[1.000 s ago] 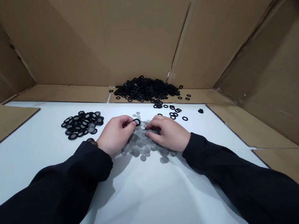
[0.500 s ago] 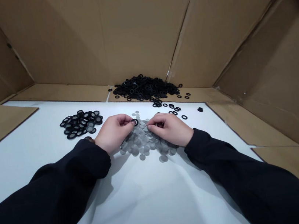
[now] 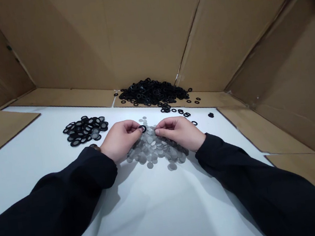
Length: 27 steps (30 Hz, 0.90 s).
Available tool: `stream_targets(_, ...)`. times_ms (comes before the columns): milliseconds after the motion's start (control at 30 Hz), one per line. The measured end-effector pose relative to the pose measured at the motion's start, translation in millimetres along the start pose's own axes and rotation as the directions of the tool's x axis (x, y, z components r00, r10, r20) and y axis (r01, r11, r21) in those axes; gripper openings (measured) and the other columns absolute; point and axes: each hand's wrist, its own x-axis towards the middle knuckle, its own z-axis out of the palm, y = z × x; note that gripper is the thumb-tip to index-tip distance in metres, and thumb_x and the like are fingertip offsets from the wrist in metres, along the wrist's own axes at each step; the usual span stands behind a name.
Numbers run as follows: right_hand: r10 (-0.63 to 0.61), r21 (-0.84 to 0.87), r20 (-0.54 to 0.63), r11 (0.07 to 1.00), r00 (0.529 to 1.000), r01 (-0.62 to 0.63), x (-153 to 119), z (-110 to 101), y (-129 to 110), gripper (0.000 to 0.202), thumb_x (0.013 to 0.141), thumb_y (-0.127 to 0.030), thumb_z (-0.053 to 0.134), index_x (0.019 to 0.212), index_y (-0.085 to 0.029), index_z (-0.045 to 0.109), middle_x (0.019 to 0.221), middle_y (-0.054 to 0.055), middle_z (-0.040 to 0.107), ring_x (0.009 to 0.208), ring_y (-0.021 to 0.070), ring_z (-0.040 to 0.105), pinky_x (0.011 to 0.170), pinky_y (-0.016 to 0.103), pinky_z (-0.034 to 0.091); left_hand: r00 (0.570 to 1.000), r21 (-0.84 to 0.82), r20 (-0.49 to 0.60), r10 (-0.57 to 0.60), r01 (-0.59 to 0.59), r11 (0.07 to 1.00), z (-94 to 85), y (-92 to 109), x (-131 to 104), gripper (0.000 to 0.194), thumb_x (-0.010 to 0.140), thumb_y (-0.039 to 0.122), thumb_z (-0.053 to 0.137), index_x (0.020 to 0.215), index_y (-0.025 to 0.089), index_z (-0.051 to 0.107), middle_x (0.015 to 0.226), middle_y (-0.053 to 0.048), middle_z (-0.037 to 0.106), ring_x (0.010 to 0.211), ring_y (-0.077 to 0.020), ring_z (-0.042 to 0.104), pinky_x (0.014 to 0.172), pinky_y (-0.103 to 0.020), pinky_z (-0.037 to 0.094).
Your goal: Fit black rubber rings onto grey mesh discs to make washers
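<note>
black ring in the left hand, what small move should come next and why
Probably bring the right hand over to the black ring: the left hand pinches its edge, the right is close by, and the filled rings at left have grey discs inside.

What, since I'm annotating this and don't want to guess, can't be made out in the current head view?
In the head view:
Whether the right hand pinches one of the grey discs: too small.
Discs beneath that hand: hidden by it.
Most of the brown bracelet: covered by the left sleeve.
The inside of the black ring heap: hidden by its top rings.
What the dark clump is: too small.
Upper ends of the left sleeve and right sleeve: cut off by picture edges.
</note>
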Motion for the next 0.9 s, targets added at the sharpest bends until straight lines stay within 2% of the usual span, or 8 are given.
stream_targets(167, 0.015, 0.021, -0.058, 1.000, 0.998, -0.014, -2, 4, -7, 0.021, 0.076, -0.037, 0.068, 0.081, -0.016, 0.068, 0.074, 0.002, 0.068, 0.064, 0.0125, 0.058, 0.060, 0.025, 0.046, 1.000, 0.008, 0.017, 0.004, -0.004, 1.000, 0.4, 0, 0, 0.025, 0.079, 0.040, 0.064, 0.081, 0.015, 0.067, 0.063, 0.000, 0.060, 0.052, -0.0104, 0.049, 0.049, -0.022, 0.037)
stream_targets(333, 0.013, 0.127, -0.124, 0.992, 0.992, 0.003, -6, 15, -17, 0.018, 0.074, -0.033, 0.070, 0.079, -0.016, 0.065, 0.073, 0.002, 0.067, 0.062, 0.0120, 0.058, 0.058, 0.024, 0.046, 0.998, -0.029, 0.061, 0.011, -0.009, 1.000, 3.0, 4, 0, 0.025, 0.078, 0.039, 0.065, 0.082, 0.015, 0.069, 0.068, -0.001, 0.063, 0.056, -0.0111, 0.052, 0.049, -0.022, 0.039)
stream_targets(533, -0.031, 0.099, -0.205, 0.994, 0.978, 0.052, -8, 21, -19, 0.016, 0.073, -0.031, 0.071, 0.078, -0.017, 0.064, 0.071, 0.002, 0.066, 0.063, 0.0126, 0.059, 0.059, 0.025, 0.049, 0.993, -0.073, 0.116, -0.003, 0.011, 0.997, 5.0, 11, -3, 0.022, 0.078, 0.036, 0.063, 0.082, 0.015, 0.070, 0.061, 0.000, 0.060, 0.050, -0.0099, 0.049, 0.044, -0.021, 0.038)
stream_targets(767, -0.013, 0.134, -0.165, 0.990, 0.986, 0.036, -7, 21, -18, 0.023, 0.072, -0.034, 0.074, 0.085, -0.017, 0.066, 0.075, 0.003, 0.068, 0.067, 0.0136, 0.062, 0.062, 0.026, 0.051, 0.988, -0.076, 0.152, 0.017, -0.005, 0.997, 5.1, 12, -5, 0.022, 0.079, 0.034, 0.061, 0.084, 0.016, 0.070, 0.066, -0.001, 0.063, 0.052, -0.0100, 0.051, 0.044, -0.020, 0.037)
stream_targets(900, 0.015, 0.182, -0.115, 0.983, 0.993, 0.006, -8, 21, -22, 0.019, 0.073, -0.032, 0.073, 0.083, -0.017, 0.067, 0.074, 0.002, 0.068, 0.065, 0.0126, 0.061, 0.060, 0.024, 0.049, 0.988, -0.049, 0.152, 0.043, -0.036, 0.998, 4.8, 12, -5, 0.018, 0.080, 0.031, 0.060, 0.083, 0.016, 0.068, 0.066, 0.001, 0.062, 0.054, -0.0099, 0.051, 0.046, -0.020, 0.038)
